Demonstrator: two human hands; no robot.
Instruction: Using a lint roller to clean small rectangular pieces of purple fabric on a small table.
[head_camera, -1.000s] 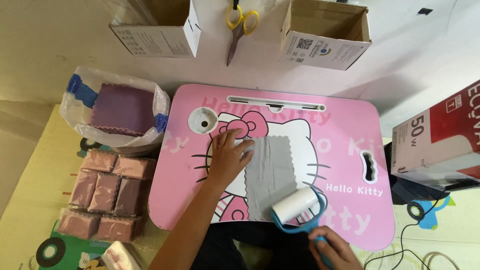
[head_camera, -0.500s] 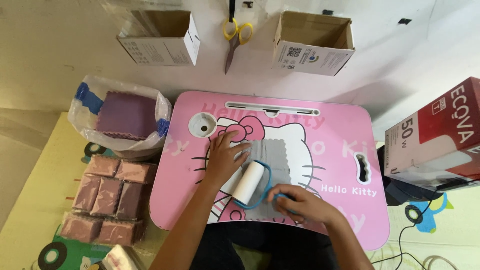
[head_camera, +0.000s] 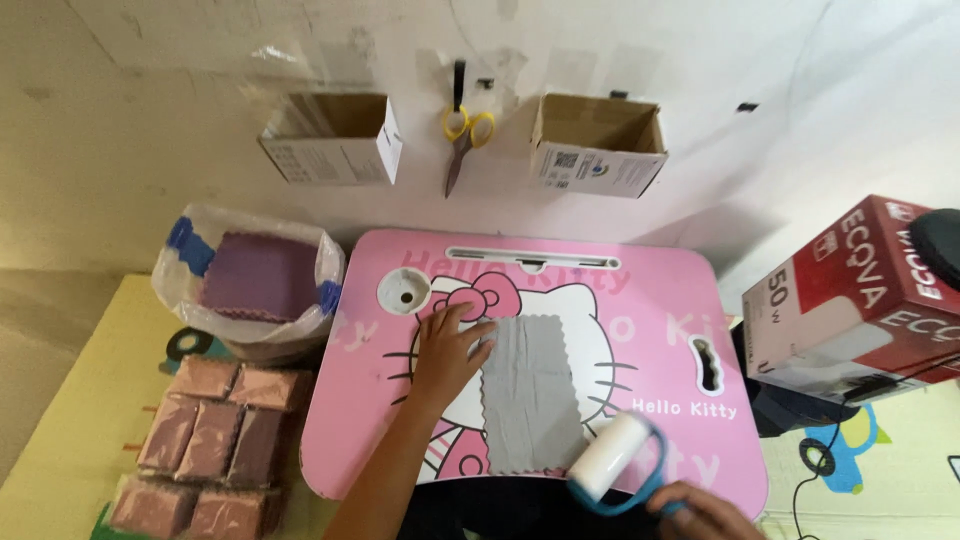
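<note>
Pale wall behind, yellow mat floor below. Far left: wrapped purple cloth packs stacked on the floor; above them, white bag holding purple cloths. Centre: pink table. My left hand, fingers spread, presses flat on the left edge of the grey cloth lying mid-table. At the cloth's lower right corner: white lint roller, blue handle pinched in my right hand. Far right: red-and-white carton.

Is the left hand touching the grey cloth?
Touching. The head view shows the left hand with fingertips pressed on the grey cloth's upper left edge.
</note>
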